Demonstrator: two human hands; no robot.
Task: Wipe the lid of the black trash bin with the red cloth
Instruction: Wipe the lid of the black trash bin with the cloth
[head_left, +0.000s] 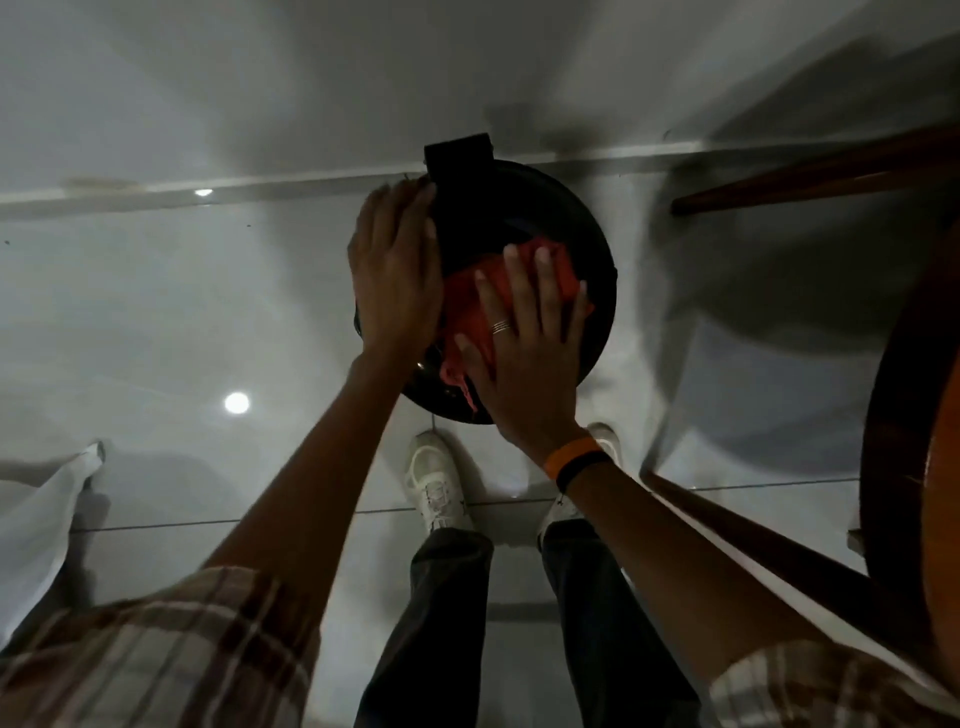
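Observation:
A round black trash bin (587, 228) stands on the pale tiled floor against the wall, seen from above, with a black hinge block at its far edge. The red cloth (470, 301) lies bunched on the lid. My right hand (524, 353) presses flat on the cloth, fingers spread, a ring on one finger and an orange and black band at the wrist. My left hand (395, 275) rests on the lid's left rim, fingers together and curved over the edge. The near part of the lid is hidden under both hands.
A dark wooden round table (904, 415) with slanted legs stands close at the right. A white curtain (47, 514) hangs at the lower left. My white shoes (436, 483) stand on the floor just before the bin. The wall's skirting runs behind the bin.

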